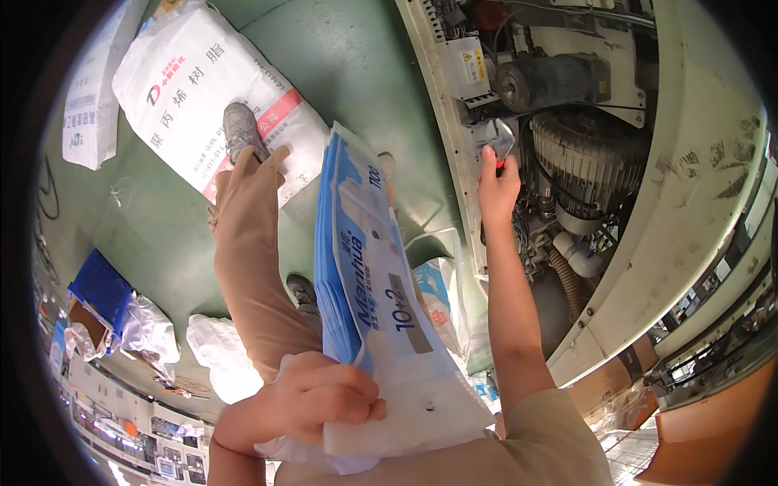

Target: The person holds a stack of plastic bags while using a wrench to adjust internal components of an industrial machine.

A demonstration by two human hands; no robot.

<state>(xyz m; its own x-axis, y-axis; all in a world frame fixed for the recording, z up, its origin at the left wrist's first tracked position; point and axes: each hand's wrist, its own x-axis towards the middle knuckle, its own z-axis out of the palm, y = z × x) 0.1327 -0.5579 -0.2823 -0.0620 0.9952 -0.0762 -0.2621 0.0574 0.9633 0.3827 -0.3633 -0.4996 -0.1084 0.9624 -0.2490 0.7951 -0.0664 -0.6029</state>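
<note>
My left hand (328, 397) is closed around the near end of a stack of flat plastic packaging bags (381, 267), white and blue with printing. The stack hangs in front of my body and hides part of my legs. My right arm reaches forward beside the open machine. Its hand (498, 190) grips what looks like an adjustable wrench (499, 136), with a silver head and a red and black handle. The wrench head is in front of the machine's opening; whether it touches anything there cannot be told.
Inside the machine frame are a dark motor (551, 83) and a finned round blower (592, 154) with hoses. A large white printed sack (186, 89) lies on the green floor, with a shoe (240, 130) over it. A blue crate (101, 283) and plastic wrapping (150, 332) are at left.
</note>
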